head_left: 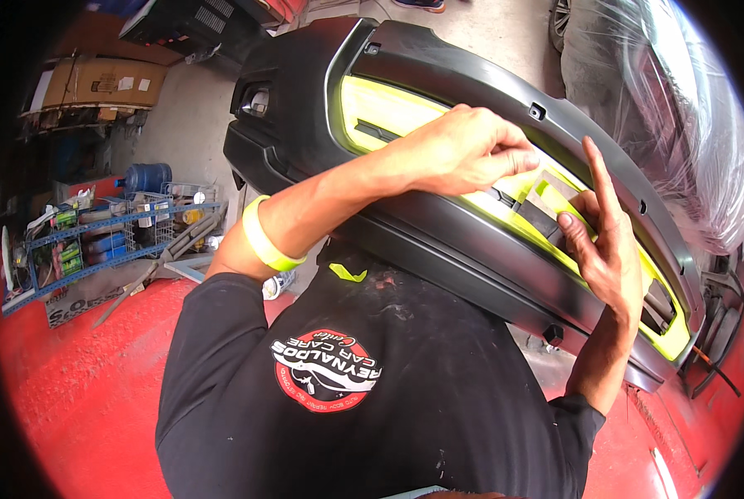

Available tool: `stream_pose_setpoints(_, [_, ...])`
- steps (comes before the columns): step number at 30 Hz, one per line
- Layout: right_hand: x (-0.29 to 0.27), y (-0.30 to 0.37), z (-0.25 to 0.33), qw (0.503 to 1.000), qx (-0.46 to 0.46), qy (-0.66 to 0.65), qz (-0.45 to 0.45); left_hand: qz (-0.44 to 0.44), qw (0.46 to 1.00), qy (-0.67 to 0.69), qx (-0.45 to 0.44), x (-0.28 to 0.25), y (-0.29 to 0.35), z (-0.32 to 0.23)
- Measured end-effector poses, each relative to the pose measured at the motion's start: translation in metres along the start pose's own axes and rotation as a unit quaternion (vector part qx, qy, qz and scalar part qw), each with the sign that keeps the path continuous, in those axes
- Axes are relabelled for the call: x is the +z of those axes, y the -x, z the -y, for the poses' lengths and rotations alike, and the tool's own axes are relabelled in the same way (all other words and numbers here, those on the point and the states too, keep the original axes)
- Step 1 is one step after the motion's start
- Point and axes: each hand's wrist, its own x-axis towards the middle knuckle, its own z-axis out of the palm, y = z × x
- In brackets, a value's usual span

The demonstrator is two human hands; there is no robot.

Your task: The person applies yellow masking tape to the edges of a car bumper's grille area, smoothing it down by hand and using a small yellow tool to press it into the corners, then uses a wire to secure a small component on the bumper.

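The left hand pinches fingertips together on a small grey tape piece at the yellow-green strip of a black car bumper. The right hand lies open, fingers spread, thumb pressed on the strip. The bumper's long axis runs from the upper left down to the lower right, over a red floor. A brown cardboard box with white labels sits at upper left, above a blue wire rack. A plastic-wrapped car stands at right.

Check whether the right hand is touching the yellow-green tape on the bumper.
Touching. The head view shows the right hand with its thumb pressed onto the yellow-green tape on the black bumper, no gap visible.
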Motion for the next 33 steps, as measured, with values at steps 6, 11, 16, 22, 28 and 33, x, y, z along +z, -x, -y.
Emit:
stream_pose_setpoints(6, [0.017, -0.020, 0.023, 0.997, -0.053, 0.050, 0.000, -0.094, 0.991, 0.002, 0.091, 0.001, 0.012, 0.001])
stream_pose_setpoints(11, [0.030, -0.030, 0.033, 0.997, -0.081, -0.002, -0.011, -0.172, 0.947, -0.222, 0.156, -0.033, 0.022, 0.010])
stream_pose_setpoints(16, [0.028, -0.026, 0.044, 0.998, -0.048, -0.022, 0.032, -0.164, 0.901, -0.360, 0.177, -0.064, 0.045, 0.036])
stream_pose_setpoints(22, [-0.020, 0.011, 0.002, 0.996, 0.089, 0.008, 0.025, -0.161, 0.881, -0.442, 0.053, -0.117, 0.084, 0.094])
stream_pose_setpoints(28, [-0.034, 0.020, -0.011, 0.980, 0.135, 0.143, 0.013, -0.132, 0.886, -0.442, 0.058, -0.100, 0.063, 0.109])
stream_pose_setpoints(33, [-0.024, 0.013, -0.004, 0.971, 0.119, 0.206, 0.029, -0.132, 0.890, -0.434, 0.049, -0.099, 0.068, 0.119])
